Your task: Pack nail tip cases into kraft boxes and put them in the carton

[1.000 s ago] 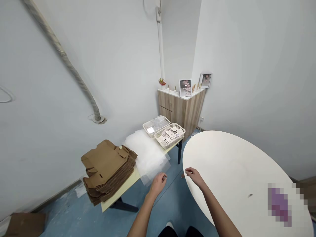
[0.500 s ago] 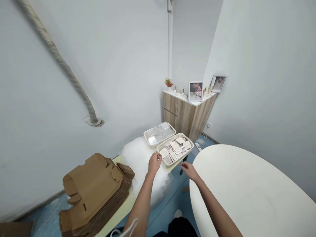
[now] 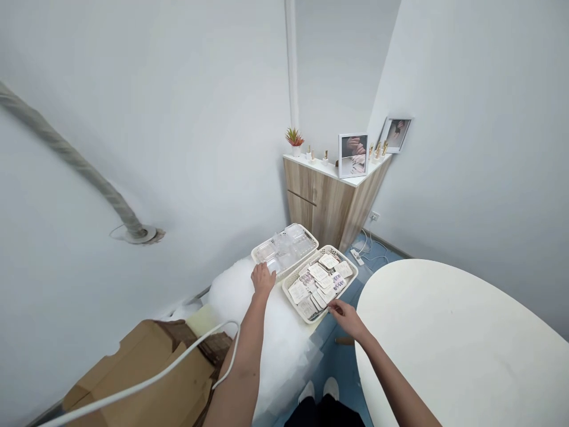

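Observation:
My left hand is over the near left corner of a white basket of clear plastic boxes. Its fingers are apart, with the tips at the boxes; I see nothing held. A second white basket stands beside it, full of small white cards, some with purple nail-shaped pieces. At that basket's near right rim is my right hand, thumb and forefinger drawn together by the cards. What lies between those fingertips, if anything, is too small to make out.
White foam-like wrapping lies before the baskets. Flat brown cardboard boxes are stacked at lower left, with a white cord crossing in front. A round white table stands right. Behind is a wooden cabinet with frames and a plant.
My view has moved nearer the baskets. My left hand has gone from the card basket's corner to the plastic boxes. My right hand has come in to the card basket's rim.

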`<state>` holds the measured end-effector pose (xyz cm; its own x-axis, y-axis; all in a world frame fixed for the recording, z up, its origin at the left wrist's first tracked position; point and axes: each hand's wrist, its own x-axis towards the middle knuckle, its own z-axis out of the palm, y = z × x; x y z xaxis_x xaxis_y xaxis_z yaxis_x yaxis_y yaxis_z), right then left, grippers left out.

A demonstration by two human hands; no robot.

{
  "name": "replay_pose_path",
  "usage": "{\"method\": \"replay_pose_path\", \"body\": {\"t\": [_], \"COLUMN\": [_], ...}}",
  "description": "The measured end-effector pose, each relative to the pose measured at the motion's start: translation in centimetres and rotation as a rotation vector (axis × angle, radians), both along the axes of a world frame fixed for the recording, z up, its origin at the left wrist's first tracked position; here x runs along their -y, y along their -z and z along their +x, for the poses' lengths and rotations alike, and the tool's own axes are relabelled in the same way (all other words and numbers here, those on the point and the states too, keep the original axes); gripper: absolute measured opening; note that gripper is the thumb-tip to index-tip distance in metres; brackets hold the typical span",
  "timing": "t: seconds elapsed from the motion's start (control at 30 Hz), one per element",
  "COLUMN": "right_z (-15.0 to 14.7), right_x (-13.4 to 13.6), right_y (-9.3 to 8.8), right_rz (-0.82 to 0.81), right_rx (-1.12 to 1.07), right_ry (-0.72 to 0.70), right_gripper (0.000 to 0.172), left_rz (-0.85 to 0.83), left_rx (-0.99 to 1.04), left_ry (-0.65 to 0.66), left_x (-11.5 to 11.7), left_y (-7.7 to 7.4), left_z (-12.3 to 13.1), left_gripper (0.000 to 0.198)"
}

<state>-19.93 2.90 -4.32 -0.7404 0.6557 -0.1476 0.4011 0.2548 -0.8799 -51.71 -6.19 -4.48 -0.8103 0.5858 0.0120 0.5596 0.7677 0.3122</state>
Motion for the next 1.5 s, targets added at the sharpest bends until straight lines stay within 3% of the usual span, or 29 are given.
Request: {"method": "replay_pose_path", "body": {"t": [0.17,0.33,0.57,0.67,0.77,0.93,1.1,1.3,1.5], "right_z": [-0.6,-2.7,-5.1,-4.7,-3.5,-0.2,6.5,18.0,26.7], "right_x": [0.1,0.3,0.3,0.1,-0.2,-0.6,-0.5,-0.2,1.3], "right_y": [0.1,-1.1,-2.9,-3.1,-3.2,-4.0,-5.1,-5.0,-5.3], "right_rz": [-0.004,0.004,0.032,0.070,0.116,0.255,0.419,0.422,0.228], "right_rx": [0.061,0.096,0.089,0.074,0.054,-0.091,-0.154,-0.095,-0.183], "right_ry": [0.042,0.022,0.008,0.032,0.068,0.161,0.214,0.377,0.589], "right_gripper": [0.029,0.030,0.028,0.026,0.027,0.052,0.075,0.071,0.061], "left_rz": [-0.062,0.016,0.062,0.202,0.409,0.553,0.603,0.529,0.472], "left_rx": [-0.040,-0.111,-0.071,-0.034,0.035,0.384,0.989,1.289,1.557], "left_ry": [0.007,0.057,0.158,0.196,0.186,0.240,0.389,0.515,0.628], "left_x": [-1.0,-0.3,0.2,0.4,-0.1,-2.6,-5.1,-6.6,-6.1], "left_y": [1.9,2.2,0.6,-0.9,-3.0,-5.7,-5.8,-6.1,-6.4], "left_z": [-0.5,0.5,-0.2,0.1,2.0,9.6,20.5,33.5,42.8], "left_gripper": [0.050,0.038,0.020,0.015,0.013,0.015,0.031,0.042,0.056]}}
